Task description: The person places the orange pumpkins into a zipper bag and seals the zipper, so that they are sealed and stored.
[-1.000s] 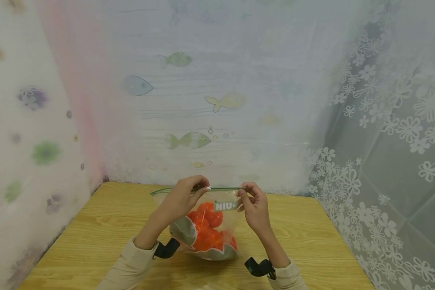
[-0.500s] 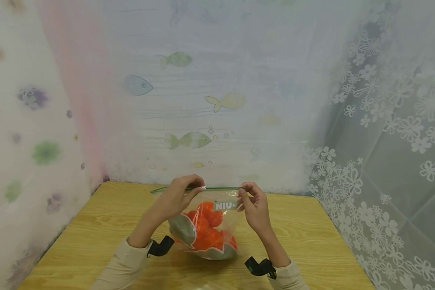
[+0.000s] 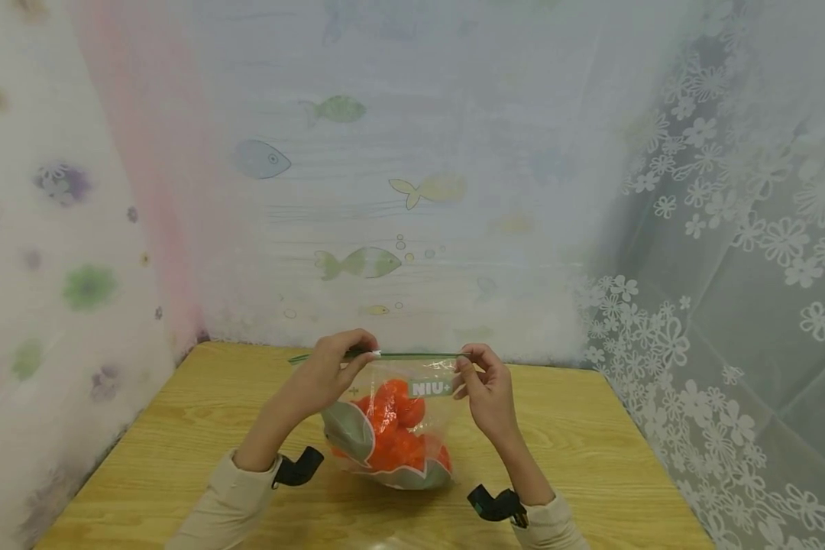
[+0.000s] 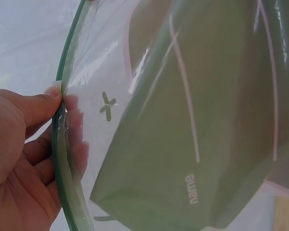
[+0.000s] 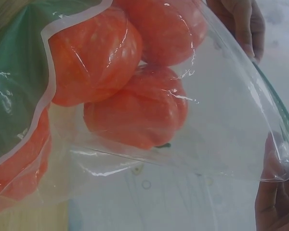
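Note:
A clear zip bag [image 3: 429, 388] with grey-green printed panels stands on the wooden table, its green zip strip [image 3: 419, 356] stretched along the top. Inside it lie several orange-red round fruits [image 3: 385, 418] that look like tomatoes [image 5: 139, 106]. My left hand [image 3: 325, 376] pinches the small white slider [image 3: 376, 353] on the strip between thumb and fingers; in the left wrist view the thumb lies on the slider [image 4: 57, 85] and the fingertips show through the plastic. At the strip's right end, my right hand [image 3: 488, 391] grips the bag's top corner, its thumb facing me.
The wooden table [image 3: 564, 451] reaches back to a pale fish-print curtain [image 3: 412, 229]. A flower-print sheet [image 3: 722, 428] hangs along the right side and a spotted one [image 3: 89, 290] along the left. A black camera mount [image 3: 493, 504] sits on each wrist.
My left hand has drawn the white slider leftward along the green zip strip. The right hand keeps its grip on the corner, nearly still, and the bag has barely shifted.

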